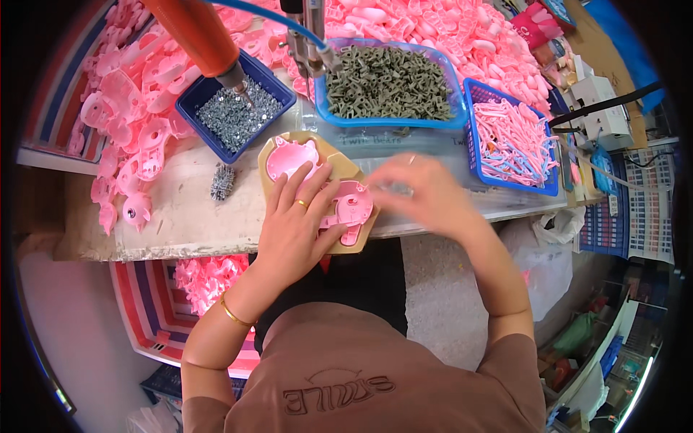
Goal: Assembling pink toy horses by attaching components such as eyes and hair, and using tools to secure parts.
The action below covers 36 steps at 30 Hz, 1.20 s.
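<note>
A tan holding block (317,141) lies at the front of the workbench with a pink plastic shell (354,207) in its recess. The shell has a round part at its far left and another round part at the near right. Across it rests my left hand (296,216), fingers spread and palm down, hiding the shell's middle. Just right of the block, my right hand (422,191) is in the air, smeared by motion. Whether its fingers hold anything is too blurred to make out.
An orange power screwdriver (202,40) hangs over a dark blue tray (191,119) of small screws. Behind the block stands a blue tub (462,119) of grey-green parts. A blue basket (476,169) holds pink and blue strips. Pink shells (155,148) are heaped at left and back.
</note>
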### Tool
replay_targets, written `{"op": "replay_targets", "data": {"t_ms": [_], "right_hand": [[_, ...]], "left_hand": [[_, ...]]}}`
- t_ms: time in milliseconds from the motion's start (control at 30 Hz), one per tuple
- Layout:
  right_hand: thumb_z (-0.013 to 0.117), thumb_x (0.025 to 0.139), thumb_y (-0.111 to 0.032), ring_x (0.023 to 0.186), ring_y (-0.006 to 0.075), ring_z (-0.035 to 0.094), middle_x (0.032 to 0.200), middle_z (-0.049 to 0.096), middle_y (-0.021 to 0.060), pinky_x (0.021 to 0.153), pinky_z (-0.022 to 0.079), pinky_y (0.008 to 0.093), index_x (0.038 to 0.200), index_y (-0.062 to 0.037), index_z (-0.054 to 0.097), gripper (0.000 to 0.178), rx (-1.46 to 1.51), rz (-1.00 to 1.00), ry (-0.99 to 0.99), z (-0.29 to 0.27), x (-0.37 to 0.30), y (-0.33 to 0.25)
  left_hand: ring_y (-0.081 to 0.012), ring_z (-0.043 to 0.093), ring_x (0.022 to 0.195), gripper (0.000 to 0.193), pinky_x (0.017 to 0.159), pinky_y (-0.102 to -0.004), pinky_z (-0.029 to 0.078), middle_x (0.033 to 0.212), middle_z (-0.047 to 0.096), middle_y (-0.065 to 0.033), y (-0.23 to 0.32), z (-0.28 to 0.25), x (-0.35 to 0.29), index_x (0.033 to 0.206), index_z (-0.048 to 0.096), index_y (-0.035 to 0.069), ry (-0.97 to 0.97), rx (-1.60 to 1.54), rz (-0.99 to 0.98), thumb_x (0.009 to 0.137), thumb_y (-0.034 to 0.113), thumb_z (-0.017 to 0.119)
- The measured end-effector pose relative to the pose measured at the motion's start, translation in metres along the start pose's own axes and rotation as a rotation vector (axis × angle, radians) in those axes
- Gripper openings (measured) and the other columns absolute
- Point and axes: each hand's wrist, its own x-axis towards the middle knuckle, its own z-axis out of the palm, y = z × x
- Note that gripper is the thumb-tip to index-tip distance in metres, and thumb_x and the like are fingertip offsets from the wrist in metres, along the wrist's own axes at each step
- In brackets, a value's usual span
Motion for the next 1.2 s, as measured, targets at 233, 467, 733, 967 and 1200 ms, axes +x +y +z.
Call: {"op": "replay_targets", "data": {"t_ms": [233,467,733,967,1200], "right_hand": [[0.072,0.084,-0.018,0.078,0.0236,0.068,0.09,0.07,0.0106,0.072,0.053,0.0348,0.095,-0.0037,0.072,0.018,-0.21,0.203,0.216,-0.013,0.077,0.067],[0.074,0.08,-0.023,0.076,0.0223,0.068,0.082,0.071,0.0076,0.072,0.054,0.0353,0.088,-0.0071,0.071,0.018,-0.085,0.338,-0.006,-0.01,0.102,0.088],[0.069,0.09,-0.013,0.075,0.009,0.062,0.083,0.068,0.0029,0.069,0.05,0.0231,0.1,-0.0025,0.067,0.014,0.597,0.419,0.011,-0.032,0.064,0.061],[0.069,0.088,-0.01,0.078,0.0134,0.064,0.087,0.068,0.0044,0.071,0.052,0.0283,0.103,-0.0013,0.068,0.017,0.266,0.077,-0.07,-0.021,0.024,-0.019],[0.071,0.087,-0.013,0.083,0.0151,0.067,0.091,0.07,0.0076,0.073,0.053,0.0296,0.101,-0.0031,0.068,0.017,0.334,0.45,0.151,-0.059,-0.022,0.032]], "left_hand": [[-0.0342,0.036,0.138,0.059,0.115,-0.0516,0.025,0.148,0.044,-0.012,0.002,-0.001,0.002,0.133,0.052,0.006,-0.009,0.032,0.022,0.085,0.035,0.07],[-0.034,0.037,0.138,0.06,0.116,-0.0519,0.025,0.148,0.044,-0.0118,0.001,0.0,0.001,0.134,0.051,0.006,-0.018,0.035,0.023,0.085,0.036,0.07],[-0.0376,0.043,0.131,0.057,0.11,-0.0505,0.034,0.14,0.051,-0.0143,0.001,-0.008,0.016,0.132,0.052,0.004,0.018,-0.06,0.024,0.086,0.029,0.072],[-0.0335,0.065,0.103,0.059,0.09,-0.0398,0.051,0.117,0.064,-0.0181,0.021,-0.01,0.045,0.14,0.049,0.004,0.092,-0.545,-0.101,0.086,0.012,0.071],[-0.0226,0.071,0.088,0.024,0.074,-0.0293,0.056,0.096,0.071,-0.0117,0.021,-0.008,0.035,0.11,0.068,0.001,0.045,-0.578,-0.059,0.086,-0.002,0.067]]}}
